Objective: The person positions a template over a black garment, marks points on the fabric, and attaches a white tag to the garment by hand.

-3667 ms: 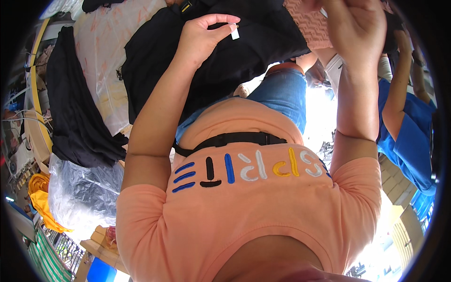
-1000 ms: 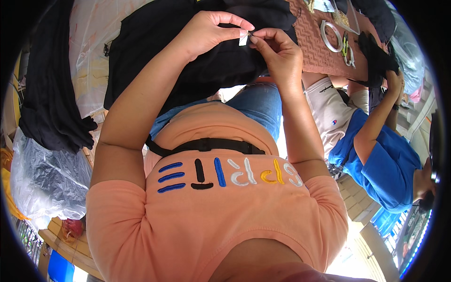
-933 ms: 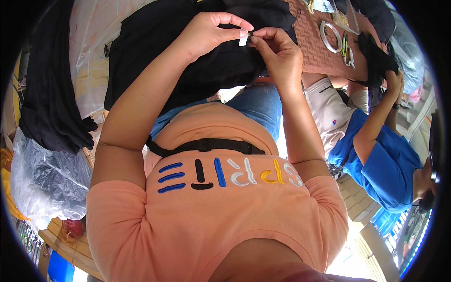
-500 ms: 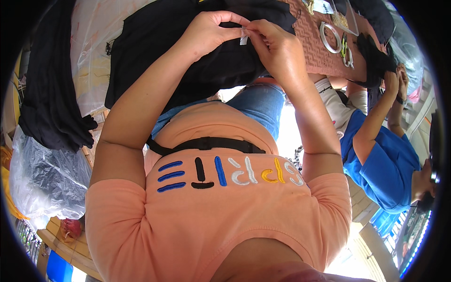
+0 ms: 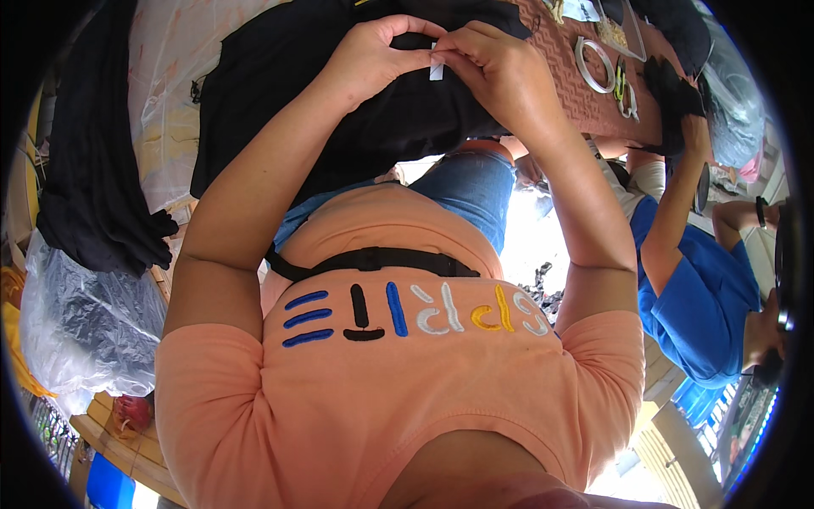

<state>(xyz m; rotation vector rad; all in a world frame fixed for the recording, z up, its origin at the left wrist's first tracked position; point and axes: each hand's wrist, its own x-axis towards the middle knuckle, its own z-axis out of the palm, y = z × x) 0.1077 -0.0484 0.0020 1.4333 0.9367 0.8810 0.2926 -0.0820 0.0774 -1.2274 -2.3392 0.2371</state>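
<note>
A small white tag-like strip [image 5: 437, 69] hangs between my fingertips, over black cloth [image 5: 356, 140] spread across the table. My left hand [image 5: 377, 58] is closed in a pinch at the strip's upper edge, thumb and forefinger curved into a ring. From the other side my right hand [image 5: 500, 72] pinches the same strip, its fingertips touching or nearly touching the left ones. The strip's top is hidden by the fingers. I cannot tell whether it is fixed to the cloth.
On the brown patterned cover [image 5: 585, 93] at right lie a white tape roll [image 5: 595, 66], yellow-handled snips [image 5: 621, 81] and a clear tray [image 5: 623, 34]. A person in blue [image 5: 699, 288] handles black cloth [image 5: 674, 97] there. More black cloth [image 5: 89, 153] and clear plastic [image 5: 80, 310] hang at left.
My right hand has shifted slightly up, and the white strip hangs straighter, showing more of itself. The person at right has drawn one hand back from the black cloth.
</note>
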